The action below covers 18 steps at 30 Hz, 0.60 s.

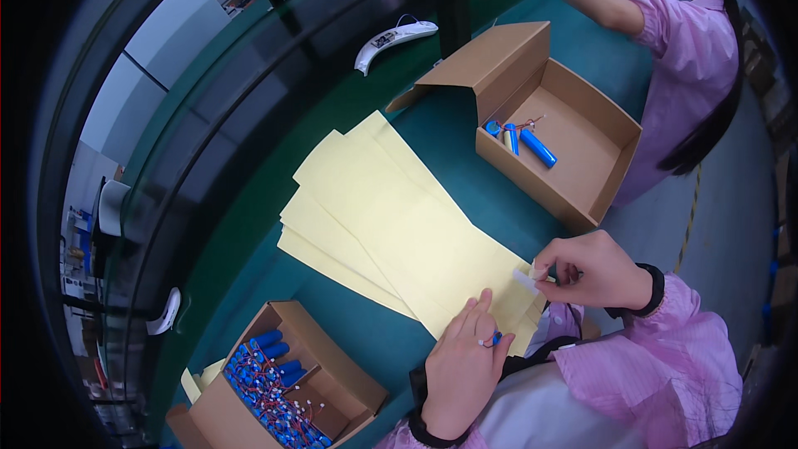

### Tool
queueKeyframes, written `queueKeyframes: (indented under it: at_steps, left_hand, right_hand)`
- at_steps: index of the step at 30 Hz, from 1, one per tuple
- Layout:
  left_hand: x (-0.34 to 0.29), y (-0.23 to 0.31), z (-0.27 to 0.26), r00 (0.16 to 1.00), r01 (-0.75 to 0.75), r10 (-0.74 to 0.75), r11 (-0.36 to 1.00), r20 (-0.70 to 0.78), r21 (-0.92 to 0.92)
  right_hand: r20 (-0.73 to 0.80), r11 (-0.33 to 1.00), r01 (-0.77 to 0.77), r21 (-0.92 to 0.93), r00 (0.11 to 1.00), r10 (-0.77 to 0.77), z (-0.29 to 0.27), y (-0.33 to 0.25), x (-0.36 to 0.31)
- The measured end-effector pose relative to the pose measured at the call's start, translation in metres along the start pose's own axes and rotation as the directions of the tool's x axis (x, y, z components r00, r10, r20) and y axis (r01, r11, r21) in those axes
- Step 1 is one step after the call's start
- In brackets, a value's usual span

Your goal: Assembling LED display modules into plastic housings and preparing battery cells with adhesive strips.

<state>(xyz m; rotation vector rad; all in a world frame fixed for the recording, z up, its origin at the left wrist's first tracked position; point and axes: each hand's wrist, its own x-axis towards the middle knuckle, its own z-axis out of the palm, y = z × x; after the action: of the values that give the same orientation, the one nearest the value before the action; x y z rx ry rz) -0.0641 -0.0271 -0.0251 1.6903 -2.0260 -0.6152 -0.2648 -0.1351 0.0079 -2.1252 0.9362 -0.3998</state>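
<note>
My right hand [594, 270] is closed in a pinch at the right edge of the top pale yellow sheet [432, 241]. Between its thumb and forefinger is the end of a small whitish strip [525, 281], lying against the paper. My left hand [465, 366] rests palm down at the sheet's near edge, fingers stretched forward onto it. A bit of a blue battery cell [497, 337] shows between the left thumb and forefinger; the rest is hidden under the hand. More yellow sheets [328, 237] lie fanned out beneath the top one.
A cardboard box [573, 208] with several blue cells [539, 150] stands open beyond my right hand. At the near left, another box [345, 374] holds many wired blue cells [270, 374]. A person [682, 75] in pink works at the far right. A white curved device [395, 40] lies behind.
</note>
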Motion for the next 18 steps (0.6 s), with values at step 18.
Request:
queueKeyframes:
  at_steps: [18]
  left_hand:
    - [-0.001,-0.003,0.002,0.997,-0.074,0.074,0.997,0.002,0.021]
  right_hand:
    - [0.025,0.990,-0.086,-0.109,0.996,0.089,0.019,-0.010,0.000]
